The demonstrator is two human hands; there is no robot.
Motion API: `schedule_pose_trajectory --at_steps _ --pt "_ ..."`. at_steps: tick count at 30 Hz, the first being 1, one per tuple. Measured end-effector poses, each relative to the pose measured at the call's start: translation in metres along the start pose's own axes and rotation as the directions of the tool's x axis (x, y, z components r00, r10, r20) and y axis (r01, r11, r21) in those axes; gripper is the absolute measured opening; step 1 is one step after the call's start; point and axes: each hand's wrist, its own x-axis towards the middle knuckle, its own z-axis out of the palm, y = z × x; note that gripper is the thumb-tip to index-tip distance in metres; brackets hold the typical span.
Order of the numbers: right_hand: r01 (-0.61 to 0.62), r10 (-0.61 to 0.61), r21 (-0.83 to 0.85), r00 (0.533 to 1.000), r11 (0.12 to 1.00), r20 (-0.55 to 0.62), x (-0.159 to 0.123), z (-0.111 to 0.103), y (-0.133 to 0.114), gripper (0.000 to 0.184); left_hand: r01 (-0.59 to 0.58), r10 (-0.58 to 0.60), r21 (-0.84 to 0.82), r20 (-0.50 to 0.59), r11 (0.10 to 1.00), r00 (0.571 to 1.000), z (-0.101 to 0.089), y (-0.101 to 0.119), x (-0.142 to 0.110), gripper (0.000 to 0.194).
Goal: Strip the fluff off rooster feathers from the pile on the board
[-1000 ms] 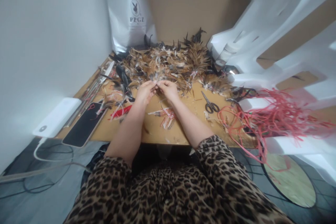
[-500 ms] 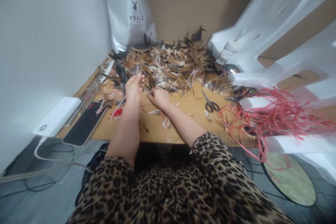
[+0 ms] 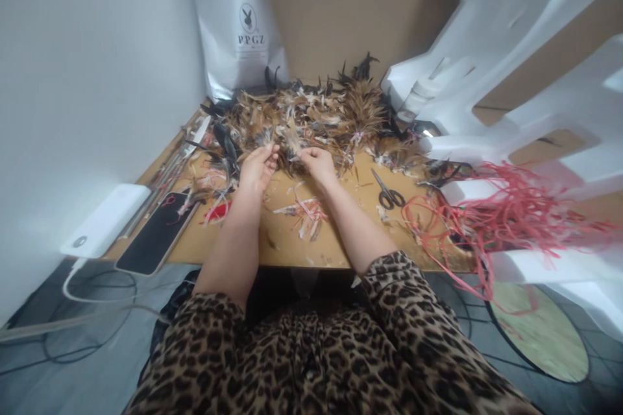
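A large heap of brown, white and black feathers [image 3: 321, 110] covers the back half of the wooden table [image 3: 335, 249]. At the heap's front edge my left hand [image 3: 257, 170] is closed, its fingertips pinching a small bunch of feathers [image 3: 265, 137]. My right hand [image 3: 318, 165] is a little to the right, its thumb and forefinger closed on a pale brown feather [image 3: 293, 137]. The two hands are apart. Just in front of them lie loose feather scraps and pink strips [image 3: 309, 215]. Black-handled scissors [image 3: 388, 194] rest to the right of my right hand.
On the left are a phone [image 3: 153, 233], a white power bank with cable [image 3: 107, 219] and long thin sticks [image 3: 160, 178]. Pink ribbon strips [image 3: 516, 214] hang over white foam pieces [image 3: 516, 104] at the right. A silvery bag [image 3: 238, 32] stands behind the heap.
My right hand has lifted from the table's front of the heap and moved right, now with a feather in its fingertips. My left hand has shifted slightly right, still pinching feathers.
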Motion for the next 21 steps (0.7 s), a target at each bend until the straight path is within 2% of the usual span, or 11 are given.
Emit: schedule_pose_trajectory --at_steps 3,7,13,17,21 --pt "0.009 -0.009 0.036 1.000 0.999 0.014 -0.0016 0.0007 -0.0016 0.019 0.063 -0.064 0.024 0.045 0.998 0.997 0.0029 -0.0063 -0.0003 0.004" --pt "0.025 -0.031 0.046 0.992 0.999 0.119 -0.0032 0.0028 0.0005 0.017 0.074 -0.076 0.038 0.061 0.997 0.995 0.0069 -0.0106 -0.0027 0.007" --pt "-0.086 0.056 0.090 0.954 0.992 0.296 -0.0042 0.0021 0.0027 0.023 0.029 -0.041 0.102 0.110 0.994 0.993 0.0062 -0.0071 -0.0056 0.010" --pt "-0.179 0.094 0.200 0.924 0.963 0.371 -0.0017 -0.0013 0.0027 0.028 -0.019 -0.004 0.129 0.177 0.992 0.984 0.0017 -0.0089 -0.0024 0.008" --pt "-0.352 0.173 0.306 0.856 0.884 0.487 -0.0003 -0.0064 0.0004 0.034 -0.034 0.008 0.114 0.225 0.993 0.974 0.0011 -0.0121 -0.0011 0.008"
